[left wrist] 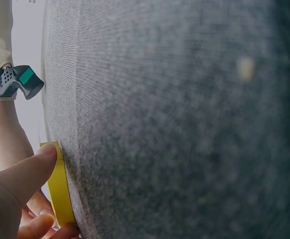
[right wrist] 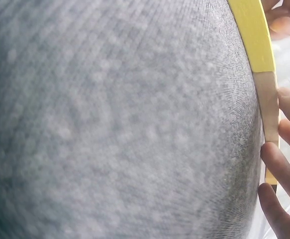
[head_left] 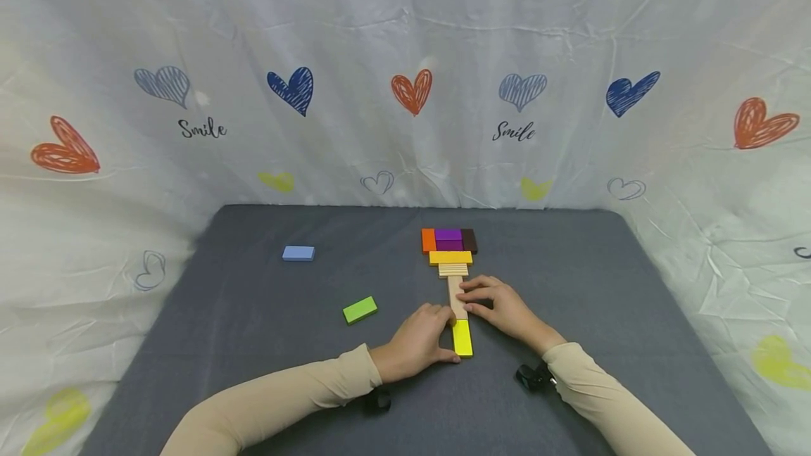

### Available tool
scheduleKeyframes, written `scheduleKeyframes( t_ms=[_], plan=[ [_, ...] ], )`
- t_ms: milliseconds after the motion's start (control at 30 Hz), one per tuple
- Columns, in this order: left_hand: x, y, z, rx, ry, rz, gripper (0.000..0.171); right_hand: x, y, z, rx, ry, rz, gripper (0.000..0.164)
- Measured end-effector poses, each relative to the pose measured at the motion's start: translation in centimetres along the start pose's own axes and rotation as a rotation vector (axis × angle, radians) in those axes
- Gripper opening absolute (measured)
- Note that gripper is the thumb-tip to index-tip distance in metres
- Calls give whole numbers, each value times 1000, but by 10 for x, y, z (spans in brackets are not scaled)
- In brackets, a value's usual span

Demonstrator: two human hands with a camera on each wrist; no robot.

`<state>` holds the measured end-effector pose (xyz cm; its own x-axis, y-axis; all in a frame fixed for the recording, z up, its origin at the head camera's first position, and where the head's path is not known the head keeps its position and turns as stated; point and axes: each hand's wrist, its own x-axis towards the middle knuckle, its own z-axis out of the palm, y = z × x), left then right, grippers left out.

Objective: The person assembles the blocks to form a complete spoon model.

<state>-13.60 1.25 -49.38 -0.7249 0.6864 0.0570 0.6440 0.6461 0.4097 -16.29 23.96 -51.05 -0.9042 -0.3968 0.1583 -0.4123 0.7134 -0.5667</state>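
In the head view, flat blocks form a column on the table. My left hand (head_left: 415, 343) spans the bright yellow block (head_left: 462, 338) at the near end, thumb at its near end and fingers by its far left corner. The left wrist view shows the thumb pressed on the end of this block. The plain wooden block (head_left: 456, 298) lies end to end with it. My right hand (head_left: 503, 307) touches the wooden block's right edge with extended fingertips (right wrist: 270, 151). Beyond lie striped pale wood pieces (head_left: 453, 269) and a golden-yellow block (head_left: 450, 257) set crosswise.
Purple blocks (head_left: 448, 239) lie at the far end between an orange block (head_left: 428, 240) and a dark brown block (head_left: 469, 240). A green block (head_left: 360, 310) and a blue block (head_left: 298, 253) lie apart on the left of the grey table (head_left: 570, 259). A printed curtain (head_left: 355, 34) hangs behind.
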Motion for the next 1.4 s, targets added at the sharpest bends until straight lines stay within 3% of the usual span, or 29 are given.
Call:
scheduleKeyframes(
  t_ms=[500,700,867,1067,1200,1400],
  plan=[
    [0,-1,-1,-32,-14,-13,59,0,-1,1,5,-19,20,27],
    [-3,-8,-5,-161,-9,-32,60,0,-1,1,9,-15,21,27],
    [-9,-19,-19,-350,10,-63,58,0,-2,2,8,-8,15,27],
    [-22,-49,-53,-649,24,-51,57,0,-2,3,4,3,8,26],
    [-36,-82,-72,-683,1,-4,58,0,-2,2,3,9,1,26],
    [-55,-140,-82,-643,-84,19,60,-1,-2,1,5,25,-15,27]
  ],
)
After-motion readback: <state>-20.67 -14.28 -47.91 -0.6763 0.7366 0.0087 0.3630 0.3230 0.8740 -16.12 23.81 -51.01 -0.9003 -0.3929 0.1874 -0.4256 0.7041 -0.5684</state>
